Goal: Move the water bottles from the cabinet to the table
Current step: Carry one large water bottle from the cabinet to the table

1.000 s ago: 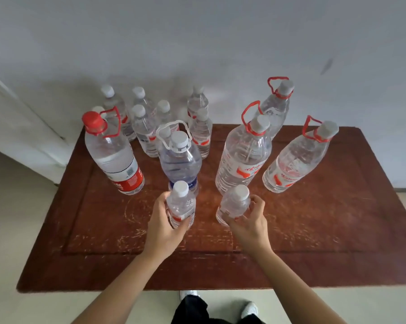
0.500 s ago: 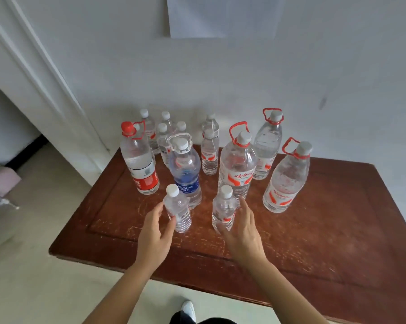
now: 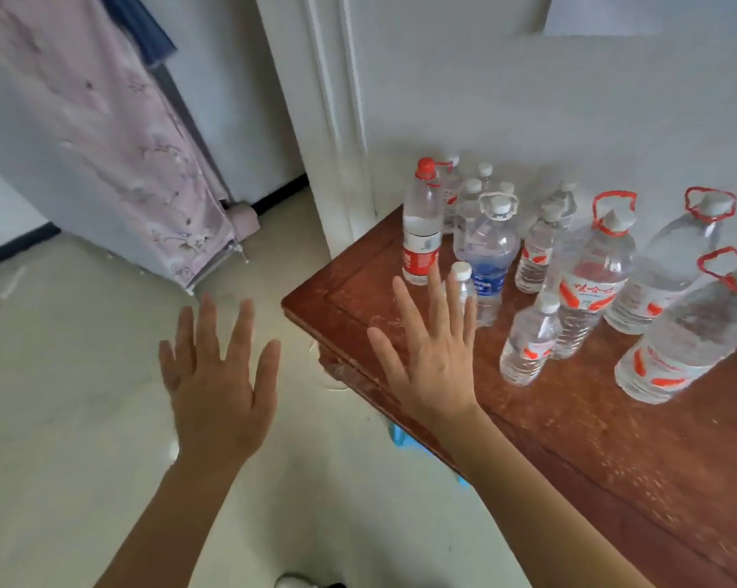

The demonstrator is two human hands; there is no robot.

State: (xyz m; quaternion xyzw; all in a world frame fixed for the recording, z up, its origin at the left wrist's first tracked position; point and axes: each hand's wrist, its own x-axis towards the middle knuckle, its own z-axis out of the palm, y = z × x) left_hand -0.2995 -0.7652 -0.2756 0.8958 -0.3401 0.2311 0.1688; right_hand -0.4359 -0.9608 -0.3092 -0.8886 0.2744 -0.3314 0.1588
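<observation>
Pale tiled floor (image 3: 61,396) fills the lower left of the frame, with the white toe of a shoe (image 3: 292,581) at the bottom edge. Two bare forearms reach up from there toward the middle. The left hand (image 3: 214,388) hangs over the floor, left of centre, back up, its fingers (image 3: 241,328) straight and spread wide, holding nothing. The right hand (image 3: 432,362) is just right of centre over the near corner of the red-brown wooden surface (image 3: 613,460), its fingers (image 3: 405,307) also straight and splayed, holding nothing; whether the palm touches the wood cannot be told. Its fingertips overlap a small clear plastic bottle with a white cap (image 3: 461,271), which stands upright behind them. To the right, a second small clear bottle with red label marks (image 3: 528,341) stands apart from the hand. Further up on the right stand a clear bottle with a blue label and a white carry ring (image 3: 487,252), a tall clear bottle with a red cap and red label (image 3: 422,231), and three large clear bottles with red carry rings (image 3: 591,273), all upright on the surface. A cluster of small white-capped bottles (image 3: 468,197) stands furthest back against the white wall (image 3: 528,99). A white door frame (image 3: 333,120) rises at the surface's far corner, and the upper left shows a pink flower-printed cloth cover on a thin metal frame (image 3: 125,142).
</observation>
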